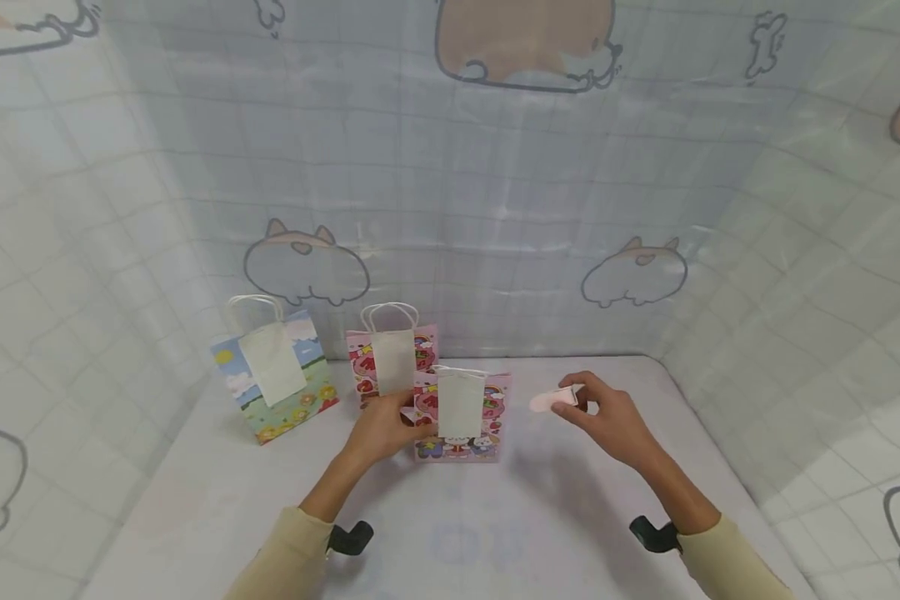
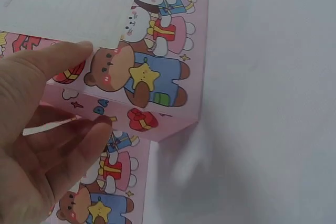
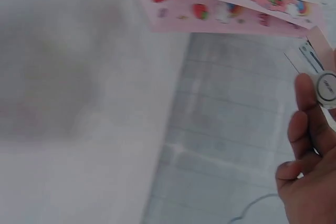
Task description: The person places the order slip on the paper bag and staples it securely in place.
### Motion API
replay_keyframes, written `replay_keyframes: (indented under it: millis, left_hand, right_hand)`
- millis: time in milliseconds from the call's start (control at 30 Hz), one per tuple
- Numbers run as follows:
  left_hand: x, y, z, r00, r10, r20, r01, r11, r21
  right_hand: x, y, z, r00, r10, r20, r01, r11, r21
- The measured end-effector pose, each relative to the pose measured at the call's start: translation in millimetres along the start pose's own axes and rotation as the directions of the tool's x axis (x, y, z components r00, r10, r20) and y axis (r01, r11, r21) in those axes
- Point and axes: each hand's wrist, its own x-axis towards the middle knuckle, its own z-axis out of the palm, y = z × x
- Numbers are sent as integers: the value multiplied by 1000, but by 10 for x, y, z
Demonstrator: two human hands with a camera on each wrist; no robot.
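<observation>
A pink cartoon-print gift bag [image 1: 495, 417] with a white panel and white handles stands at the front centre. At its left edge is my left hand [image 1: 382, 427]. The thumb [image 2: 65, 59] lies on the bag's front face [image 2: 163, 72] and the fingers curl round its side. Off to the right of this bag, my right hand [image 1: 607, 417] pinches a small pale pink and white object [image 1: 551, 400] with a rounded end. In the right wrist view a round disc [image 3: 326, 86] with a ring mark shows on it; its exact kind I cannot tell.
A matching pink gift bag [image 1: 393, 354] stands close behind and left. Farther left, a blue and green gift bag [image 1: 303, 379] with flowers stands at an angle. White sheeting with cartoon dogs [image 1: 450, 183] rises behind the white tabletop [image 1: 450, 525] and at both sides.
</observation>
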Motion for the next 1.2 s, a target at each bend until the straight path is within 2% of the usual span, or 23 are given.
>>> replay_keyframes:
  millis: [167, 300, 400, 667, 933, 1200]
  left_hand:
    - [-13, -52, 18, 1000, -3, 7, 3, 1000, 0]
    - [7, -65, 47, 1000, -9, -2, 9, 998, 54]
    - [31, -44, 79, 999, -39, -1, 39, 997, 63]
    - [111, 4, 217, 997, -73, -21, 74, 995, 64]
    - [137, 43, 300, 996, -56, -63, 57, 998, 22]
    - [167, 20, 349, 995, -57, -85, 55, 998, -32]
  right_hand:
    - [-200, 184, 137, 987, 108, 122, -113, 993, 29]
    - [-285, 286, 302, 960, 188, 207, -201, 979, 42]
    - [-329, 352, 417, 946, 213, 243, -229, 972, 41]
    - [-436, 449, 609, 926, 266, 269, -282, 959, 20]
    - [-526, 475, 702, 908, 294, 300, -306, 952, -5]
    - [-552, 474, 751, 927, 281, 247, -273, 960, -68]
